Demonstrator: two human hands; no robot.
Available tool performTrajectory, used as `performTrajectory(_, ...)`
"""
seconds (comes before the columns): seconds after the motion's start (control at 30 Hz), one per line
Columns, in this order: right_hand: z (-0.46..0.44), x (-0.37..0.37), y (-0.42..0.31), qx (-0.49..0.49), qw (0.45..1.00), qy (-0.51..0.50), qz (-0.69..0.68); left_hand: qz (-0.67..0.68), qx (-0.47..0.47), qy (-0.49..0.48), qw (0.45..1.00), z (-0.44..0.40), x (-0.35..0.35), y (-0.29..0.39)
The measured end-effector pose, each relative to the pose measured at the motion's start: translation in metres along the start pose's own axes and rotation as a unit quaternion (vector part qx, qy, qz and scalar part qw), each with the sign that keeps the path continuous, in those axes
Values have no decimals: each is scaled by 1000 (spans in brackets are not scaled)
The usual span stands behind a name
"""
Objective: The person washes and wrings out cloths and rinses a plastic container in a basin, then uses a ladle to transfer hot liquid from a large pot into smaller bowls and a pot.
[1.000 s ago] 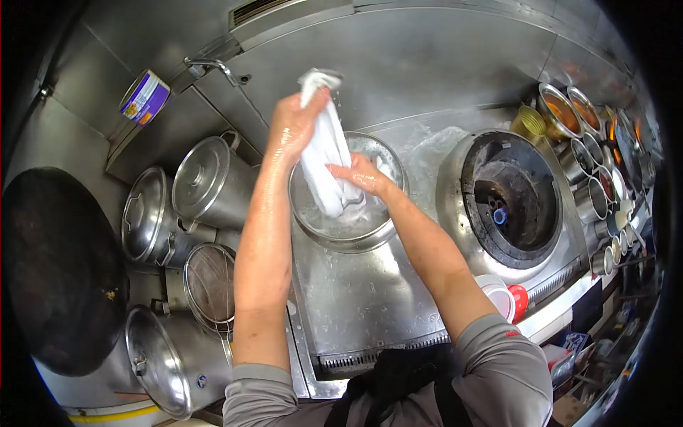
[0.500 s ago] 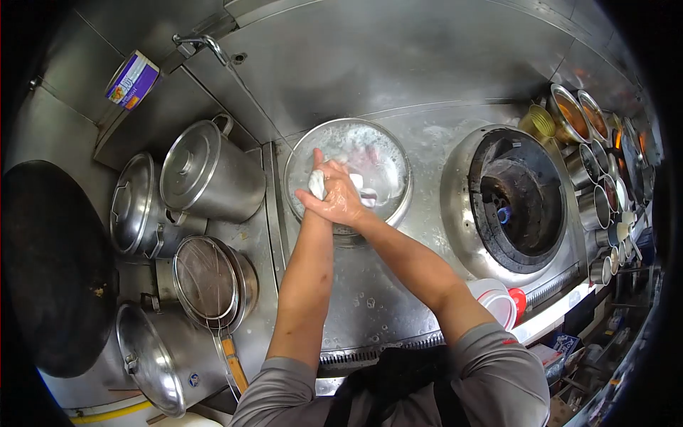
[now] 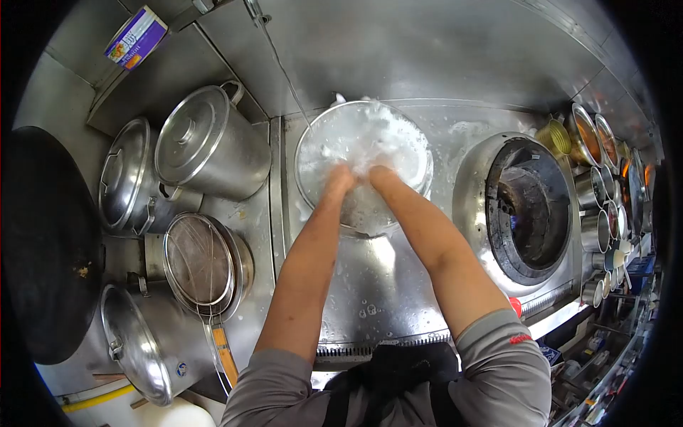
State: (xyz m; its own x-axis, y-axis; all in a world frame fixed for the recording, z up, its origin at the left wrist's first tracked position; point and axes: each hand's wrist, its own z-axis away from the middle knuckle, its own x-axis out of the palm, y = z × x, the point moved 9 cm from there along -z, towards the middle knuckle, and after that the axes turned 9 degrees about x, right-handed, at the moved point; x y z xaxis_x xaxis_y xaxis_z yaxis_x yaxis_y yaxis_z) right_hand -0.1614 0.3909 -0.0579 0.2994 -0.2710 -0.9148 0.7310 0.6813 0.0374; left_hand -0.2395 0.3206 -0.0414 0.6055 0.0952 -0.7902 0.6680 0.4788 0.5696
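Inside the wide metal basin (image 3: 296,171): the left hand (image 3: 382,173) and right hand (image 3: 342,176) reach into white foam (image 3: 402,135), a little apart and blurred; fingers hidden, so how open they are or what they grip I cannot tell.
White cloth: not distinguishable; probably under the foam, between or below the hands.
Basin rim: water could slop over if the hands push hard, or if the thin water stream (image 3: 283,70) overfills it.
Wet desk (image 3: 370,285): the basin might slide on this slick steel under uneven pressure.
Burner (image 3: 473,206): it stands beside the basin with a small blue flame (image 3: 513,222); splashes could reach it, and the left forearm (image 3: 420,220) could stray too close.
Half a second earlier: hands overlapped above the water, with cloth showing; now they are separate and lower, and the view has shifted.
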Motion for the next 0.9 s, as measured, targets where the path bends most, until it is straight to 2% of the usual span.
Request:
performTrajectory(0.03, 1, 1, -2, -34, 999, -30, 3, -87, 41, -84, 992, 1, 7, 6)
performTrajectory(0.07, 2, 3, -7, -68, 996, -61, 6, -90, 42, -81, 992, 4, 1, 6)
performTrajectory(0.13, 14, -43, -1, -85, 994, -56, -45, 30, -20, 16, 999, 22, -27, 2)
performTrajectory(0.17, 26, -74, 3, -100, 989, -53, -93, 31, -21, 17, 999, 35, -33, 6)
performTrajectory(0.23, 62, -158, 12, -154, 968, 118, -159, 35, 174, 221, 959, 65, -83, 50)
performTrajectory(0.27, 96, -200, 13, -177, 957, 129, -191, 36, 177, 228, 957, 66, -87, 55)
performTrajectory(0.33, 149, -250, 18, -197, 944, 146, -221, 227, 279, 207, 910, 65, -91, 79)
performTrajectory(0.37, 167, -273, 32, -194, 911, 190, -312, 227, 286, 210, 907, 67, -100, 89)
performTrajectory(0.4, 182, -288, 49, -189, 867, 232, -399, 357, 203, 145, 900, 59, -95, 85)
performTrajectory(0.43, 190, -288, 58, -186, 867, 239, -397, 475, 115, 72, 869, 54, -86, 84)
performTrajectory(0.47, 190, -281, 82, -125, 850, 257, -443, 505, 143, 95, 846, 50, -97, 90)
performTrajectory(0.5, 189, -268, 105, -65, 827, 273, -488, 504, 149, 92, 846, 59, -109, 103)
performTrajectory(0.53, 181, -241, 117, -69, 774, 296, -555, 531, 156, 84, 828, 77, -129, 124)
performTrajectory(0.57, 169, -212, 113, -69, 772, 301, -556, 556, 162, 77, 811, 90, -144, 141)
performTrajectory(0.63, 146, -136, 112, 13, 627, 168, -761, 568, 193, 54, 798, 104, -155, 165)
performTrajectory(0.67, 152, -108, 99, 109, 541, 78, -830, 504, 229, -4, 833, 116, -155, 189)
performTrajectory(0.7, 157, -101, 84, 126, 479, 19, -868, 436, 262, -62, 859, 126, -149, 206)
performTrajectory(0.77, 173, -89, 54, 181, 337, -87, -920, 409, 273, -75, 868, 128, -137, 215)
performTrajectory(0.83, 143, -115, 39, -88, 191, -95, -973, 433, 247, -6, 867, 117, -132, 202)
performTrajectory(0.87, 135, -116, 41, -97, 166, -82, -978, 439, 223, 82, 866, 105, -133, 185)
performTrajectory(0.9, 136, -119, 40, -98, 166, -79, -978, 440, 225, 80, 866, 90, -117, 171)
